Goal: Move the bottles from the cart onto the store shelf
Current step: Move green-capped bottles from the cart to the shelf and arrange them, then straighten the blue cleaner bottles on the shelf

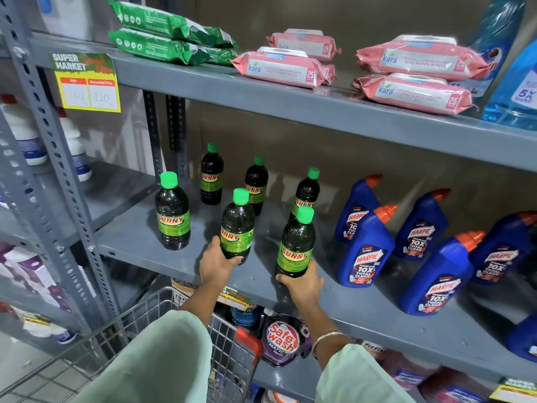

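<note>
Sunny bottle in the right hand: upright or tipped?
Upright. The Sunny bottle stands base-down on the shelf, green cap on top, right hand around its base.

Grey steel racking (319, 110) with perforated uprights (43, 123) fills the view, standing against a dull brown wall (363, 13). A yellow price tag (88, 84) hangs on the upper tier's edge. Pale floor tiles (32, 362) show at lower left.

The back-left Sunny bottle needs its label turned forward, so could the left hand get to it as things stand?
Probably not yet: the left hand is shut on a front Sunny bottle. Once that is released, the gap beside it looks open toward the back-left Sunny bottle.
</note>
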The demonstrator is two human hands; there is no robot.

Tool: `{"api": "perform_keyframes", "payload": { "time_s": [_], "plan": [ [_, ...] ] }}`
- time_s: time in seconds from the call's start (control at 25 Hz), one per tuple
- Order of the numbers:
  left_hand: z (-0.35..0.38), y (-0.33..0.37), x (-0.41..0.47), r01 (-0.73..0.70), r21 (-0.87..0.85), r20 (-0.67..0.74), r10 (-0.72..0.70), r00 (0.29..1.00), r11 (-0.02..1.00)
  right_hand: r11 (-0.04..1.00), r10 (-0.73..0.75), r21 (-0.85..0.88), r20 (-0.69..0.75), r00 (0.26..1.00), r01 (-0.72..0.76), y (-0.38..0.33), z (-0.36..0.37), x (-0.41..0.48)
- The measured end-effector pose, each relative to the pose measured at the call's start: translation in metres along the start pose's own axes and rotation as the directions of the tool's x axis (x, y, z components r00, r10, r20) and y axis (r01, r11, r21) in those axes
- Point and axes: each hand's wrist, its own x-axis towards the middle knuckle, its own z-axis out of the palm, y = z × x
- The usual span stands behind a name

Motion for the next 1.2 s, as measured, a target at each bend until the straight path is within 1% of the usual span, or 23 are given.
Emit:
{"api": "perform_keyframes", "payload": {
  "time_s": [0.32, 0.4, 0.44, 0.48, 0.52, 0.56, 0.6, 0.64, 0.68, 0.72, 0.76, 0.8, 0.84, 0.88, 0.92, 0.96, 1.0, 1.08, 1.16, 1.2],
  "plan": [
    [0.0, 0.0, 0.002, -0.003, -0.01, 0.015, 0.003, 1.0, 1.0, 1.0, -0.017, -0.004, 0.02, 1.0, 0.017, 0.001, -0.001, 0.0],
    [0.002, 0.0, -0.003, 0.003, -0.073, 0.016, -0.002, 1.0, 0.997, 0.999, -0.024, -0.026, 0.055, 0.998, 0.026, 0.005, -0.002, 0.002],
    [0.003, 0.0, -0.009, 0.008, -0.121, -0.012, -0.01, 1.0, 0.993, 0.999, -0.028, -0.042, 0.072, 0.997, 0.031, 0.008, -0.002, 0.003],
    [0.006, 0.0, -0.019, 0.001, -0.13, -0.062, -0.01, 0.998, 0.991, 0.999, -0.021, -0.043, 0.081, 0.997, 0.025, 0.01, -0.004, 0.003],
    [0.011, -0.001, -0.032, -0.042, -0.08, -0.124, 0.032, 0.992, 0.996, 1.0, -0.004, -0.007, 0.059, 0.998, 0.005, 0.013, -0.005, 0.002],
    [0.021, -0.002, -0.047, -0.13, 0.033, -0.154, 0.134, 0.979, 0.991, 0.998, 0.023, 0.052, 0.002, 1.0, -0.023, 0.017, -0.011, 0.002],
    [0.033, -0.003, -0.062, -0.272, 0.164, -0.156, 0.297, 0.942, 0.948, 0.993, 0.053, 0.113, -0.086, 0.995, -0.043, 0.019, -0.02, 0.001],
    [0.047, 0.001, -0.079, -0.425, 0.246, -0.082, 0.456, 0.886, 0.871, 0.983, 0.093, 0.176, -0.205, 0.974, -0.057, 0.022, -0.033, 0.001],
    [0.062, 0.011, -0.091, -0.561, 0.253, 0.033, 0.572, 0.82, 0.789, 0.971, 0.137, 0.229, -0.329, 0.934, -0.062, 0.026, -0.051, 0.003],
    [0.078, 0.024, -0.101, -0.647, 0.167, 0.164, 0.627, 0.762, 0.744, 0.964, 0.166, 0.26, -0.429, 0.888, -0.054, 0.032, -0.069, 0.005],
    [0.091, 0.035, -0.108, -0.651, 0.072, 0.294, 0.608, 0.738, 0.756, 0.966, 0.168, 0.254, -0.479, 0.862, -0.047, 0.04, -0.084, 0.01],
    [0.103, 0.05, -0.112, -0.591, -0.005, 0.385, 0.547, 0.743, 0.806, 0.975, 0.145, 0.219, -0.482, 0.864, -0.042, 0.05, -0.096, 0.018],
    [0.113, 0.06, -0.111, -0.505, -0.087, 0.404, 0.494, 0.77, 0.858, 0.981, 0.123, 0.187, -0.428, 0.896, -0.045, 0.058, -0.104, 0.026],
    [0.119, 0.067, -0.105, -0.397, -0.163, 0.395, 0.429, 0.813, 0.903, 0.988, 0.085, 0.153, -0.33, 0.94, -0.036, 0.062, -0.106, 0.034],
    [0.123, 0.067, -0.095, -0.309, -0.214, 0.395, 0.372, 0.84, 0.927, 0.987, 0.042, 0.158, -0.214, 0.976, -0.008, 0.064, -0.102, 0.038],
    [0.154, 0.095, -0.091, -0.263, -0.211, 0.43, 0.331, 0.84, 0.941, 0.982, 0.013, 0.187, -0.133, 0.991, 0.012, 0.08, -0.128, 0.062],
    [0.172, 0.107, -0.083, -0.241, -0.185, 0.459, 0.3, 0.836, 0.953, 0.984, -0.009, 0.175, -0.052, 0.999, 0.018, 0.085, -0.14, 0.074],
    [0.171, 0.109, -0.067, -0.242, -0.169, 0.485, 0.294, 0.824, 0.956, 0.984, -0.035, 0.177, 0.091, 0.995, 0.019, 0.075, -0.142, 0.073],
    [0.173, 0.106, -0.068, -0.24, -0.163, 0.459, 0.289, 0.84, 0.957, 0.984, -0.059, 0.176, 0.127, 0.99, 0.036, 0.076, -0.145, 0.067],
    [0.172, 0.105, -0.071, -0.251, -0.162, 0.455, 0.298, 0.839, 0.954, 0.987, -0.056, 0.154, 0.108, 0.993, 0.039, 0.078, -0.147, 0.065]
  ]
}}
